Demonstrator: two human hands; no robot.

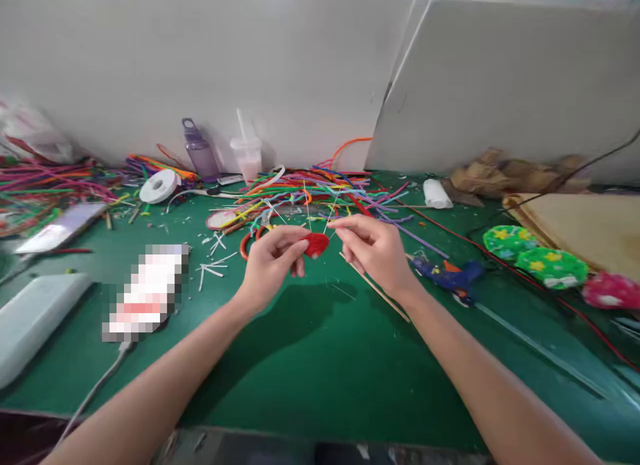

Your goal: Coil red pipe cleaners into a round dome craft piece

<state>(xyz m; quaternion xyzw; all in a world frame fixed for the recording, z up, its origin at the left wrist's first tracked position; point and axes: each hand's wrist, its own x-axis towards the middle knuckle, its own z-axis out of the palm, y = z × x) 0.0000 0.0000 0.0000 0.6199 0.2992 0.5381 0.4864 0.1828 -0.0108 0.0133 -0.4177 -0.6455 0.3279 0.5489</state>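
Note:
Near the middle of the view, my left hand (273,260) pinches a small red fuzzy piece (317,244) between thumb and fingers. Thin white strands (307,208) rise from around the red piece. Just to its right, my right hand (369,250) is closed, its thumb and forefinger pressed together beside the strands; what they hold, if anything, is too small to make out. Both hands are above the green table (320,378). A thin wooden stick (383,295) lies below my right hand.
Colourful pipe cleaners (295,195) lie at the back, near a purple bottle (201,152) and a lidded cup (247,157). Phones and a white case (43,322) are at left. A blue figure on a rod (450,278) and green fuzzy pieces (550,268) lie at right.

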